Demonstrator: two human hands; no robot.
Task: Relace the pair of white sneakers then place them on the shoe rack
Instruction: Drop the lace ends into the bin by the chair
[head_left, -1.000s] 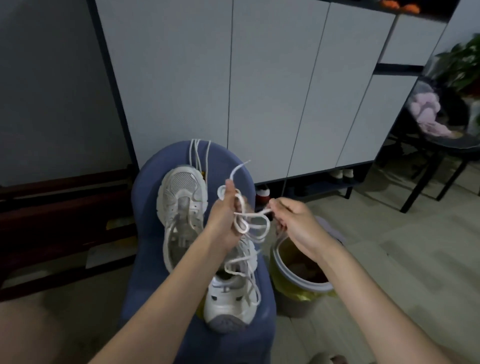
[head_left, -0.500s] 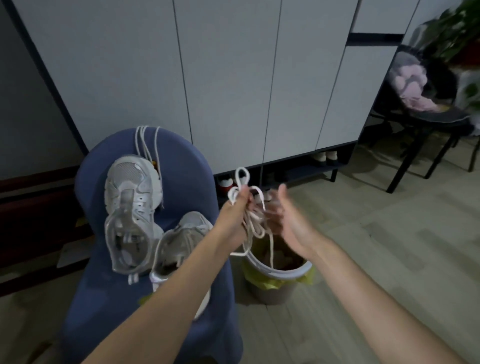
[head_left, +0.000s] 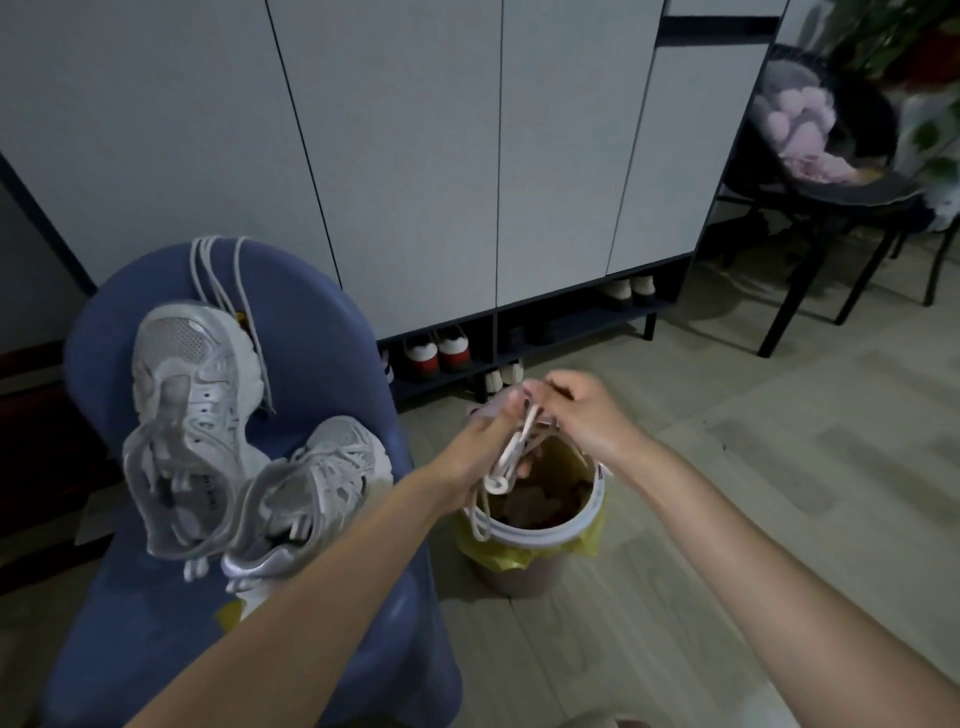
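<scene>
Both hands, left (head_left: 480, 457) and right (head_left: 582, 410), grip bunched lace (head_left: 511, 452) above bin (head_left: 545, 540).

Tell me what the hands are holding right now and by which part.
Both hands hold a bunched white shoelace over the bin. The left hand grips the gathered loops near the middle; the right hand pinches the upper end. Neither sneaker is held.
</scene>
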